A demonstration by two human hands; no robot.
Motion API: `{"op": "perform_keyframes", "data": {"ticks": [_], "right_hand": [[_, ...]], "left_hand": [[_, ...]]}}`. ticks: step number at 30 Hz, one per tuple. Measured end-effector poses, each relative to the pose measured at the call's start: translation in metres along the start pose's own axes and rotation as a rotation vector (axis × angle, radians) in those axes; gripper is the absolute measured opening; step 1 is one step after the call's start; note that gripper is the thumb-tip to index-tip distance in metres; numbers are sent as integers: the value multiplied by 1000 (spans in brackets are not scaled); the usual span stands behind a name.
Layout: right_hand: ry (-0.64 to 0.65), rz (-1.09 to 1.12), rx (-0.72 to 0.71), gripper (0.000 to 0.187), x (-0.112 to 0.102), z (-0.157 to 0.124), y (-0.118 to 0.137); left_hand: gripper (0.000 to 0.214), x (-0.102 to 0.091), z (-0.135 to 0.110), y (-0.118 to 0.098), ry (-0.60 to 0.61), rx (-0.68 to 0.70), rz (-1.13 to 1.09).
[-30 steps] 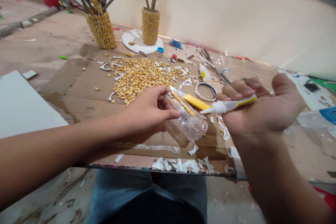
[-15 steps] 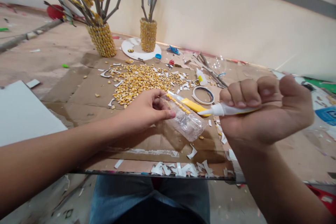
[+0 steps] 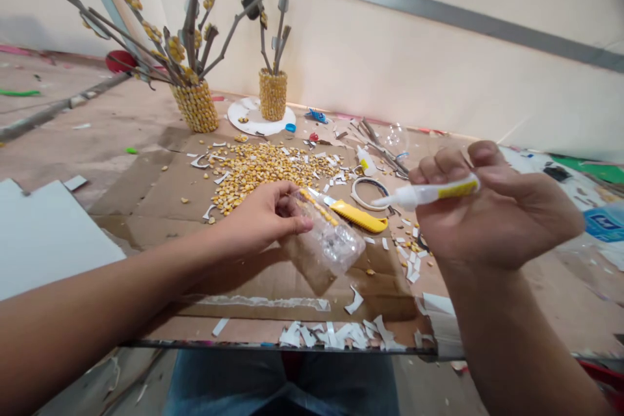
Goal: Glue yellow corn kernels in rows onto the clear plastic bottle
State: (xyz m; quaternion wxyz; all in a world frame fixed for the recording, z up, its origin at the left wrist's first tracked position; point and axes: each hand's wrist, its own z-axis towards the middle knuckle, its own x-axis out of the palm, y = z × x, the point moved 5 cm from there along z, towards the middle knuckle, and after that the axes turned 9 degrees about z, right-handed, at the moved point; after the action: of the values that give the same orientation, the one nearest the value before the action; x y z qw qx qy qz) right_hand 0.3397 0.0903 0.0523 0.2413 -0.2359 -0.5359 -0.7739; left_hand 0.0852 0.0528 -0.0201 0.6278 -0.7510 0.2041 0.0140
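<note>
My left hand (image 3: pixel 263 213) grips one end of a clear plastic bottle piece (image 3: pixel 336 250), thumb on the near side. A row of yellow corn kernels (image 3: pixel 319 207) runs along its upper side. To the right, my raised right hand (image 3: pixel 502 221) has its palm turned up and holds a small white glue bottle (image 3: pixel 441 192) with a yellow label. Its thin nozzle points left, apart from the plastic. A yellow utility knife (image 3: pixel 361 216) with its blade out lies just behind the plastic. Beyond my left hand spreads a pile of loose corn kernels (image 3: pixel 263 166).
Two kernel-covered pots with twigs stand behind: a larger pot (image 3: pixel 195 107) and a smaller pot (image 3: pixel 273 96) on a white disc (image 3: pixel 238 118). A tape roll (image 3: pixel 355 194) and another glue bottle (image 3: pixel 365 161) lie near the knife. White scraps (image 3: pixel 336 335) litter the front edge.
The glue bottle has shifted in my right hand, showing more of its label, and its nozzle is farther from the plastic. The plastic piece has moved slightly left. The camera view has tilted up.
</note>
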Motion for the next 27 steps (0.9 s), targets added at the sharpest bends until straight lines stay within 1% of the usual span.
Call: {"op": "perform_keyframes", "data": {"ticks": [2,4,6,7,8,10,11,12,13,16,17,18,19,21,23,24,25,27], "right_hand": [[-91,-12,-8,31,-19,13,-1],[-166,-143,-25,41,-36,24,-6],[-186,-212,-20,55,-47,33,-17],[-186,-251,-27,59,-51,38,-24],[-181,-328,-53,59,-53,43,-30],[-167,-484,-98,58,-55,59,-45],[-158,-602,-112,56,-54,69,-53],[-134,-731,-104,51,-51,82,-63],[-114,-808,-91,46,-48,95,-74],[-28,-1022,-12,23,-34,135,-107],[6,-1083,23,24,-30,146,-119],[36,-1140,60,34,-26,155,-130],[56,-1189,94,39,-23,162,-140],[89,-1276,153,42,-20,171,-156],[108,-1354,193,42,-21,176,-162],[111,-1392,204,42,-22,178,-161],[109,-1431,207,41,-24,179,-155],[94,-1507,189,40,-29,180,-136]], "left_hand": [[33,3,0,0,62,6,9],[35,6,-1,2,110,2,14],[39,9,-1,6,152,-2,19],[41,9,-1,7,172,-2,21],[43,9,-1,8,188,2,20],[44,9,0,11,232,4,13],[44,8,0,11,254,2,8],[44,8,0,12,273,1,5],[44,7,1,12,283,4,4],[44,4,3,12,279,23,14],[44,3,3,12,272,28,20],[43,2,4,13,263,30,28],[42,1,5,14,256,31,37],[42,-2,5,15,243,28,54],[44,-5,6,16,234,26,65],[44,-6,6,16,230,25,71],[44,-7,6,16,228,23,78],[41,-7,6,15,229,20,91]]}}
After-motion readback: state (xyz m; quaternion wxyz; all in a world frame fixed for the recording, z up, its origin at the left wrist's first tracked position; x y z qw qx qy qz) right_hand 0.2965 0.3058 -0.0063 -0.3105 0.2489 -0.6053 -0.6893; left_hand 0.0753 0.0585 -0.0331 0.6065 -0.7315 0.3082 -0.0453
